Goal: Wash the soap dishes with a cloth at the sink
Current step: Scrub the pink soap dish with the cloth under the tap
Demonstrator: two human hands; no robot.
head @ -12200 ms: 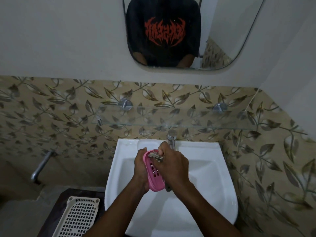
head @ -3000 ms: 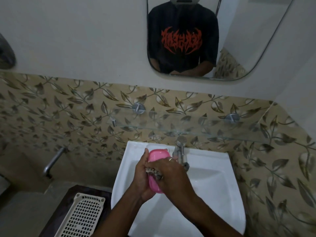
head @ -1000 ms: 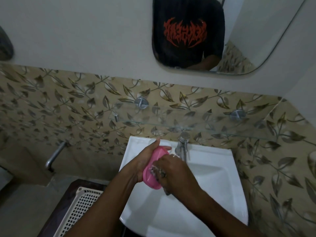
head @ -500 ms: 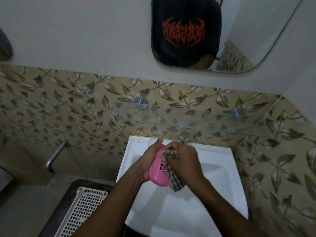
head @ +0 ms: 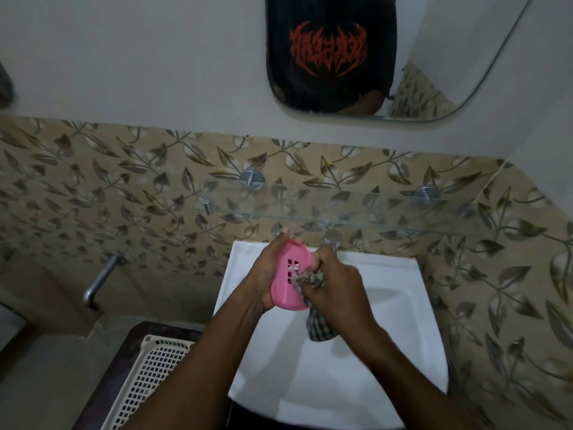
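- Left hand (head: 263,280) wrapped round pink dish (head: 290,274), fingers curled over its far end, thumb side hidden; dish held on edge above sink (head: 403,321), slotted face turned right.
- Right hand (head: 335,290) closed on checked cloth (head: 319,328), bunched end pressed against dish's slots, loose tail hanging under the wrist.
- Both hands over basin's back-left part, just in front of tap (head: 331,237); open white basin to the right and toward the near rim.
- Glass shelf (head: 356,212) close above the hands, on two metal pegs.
- White basket (head: 145,377) on dark top, just left of sink, partly under left forearm.
- Metal pipe (head: 100,280) jutting from wall, well left.
- Leaf-pattern tiles behind, plain wall above.
- Mirror (head: 465,57) showing black shirt with red jagged lettering, unreadable.
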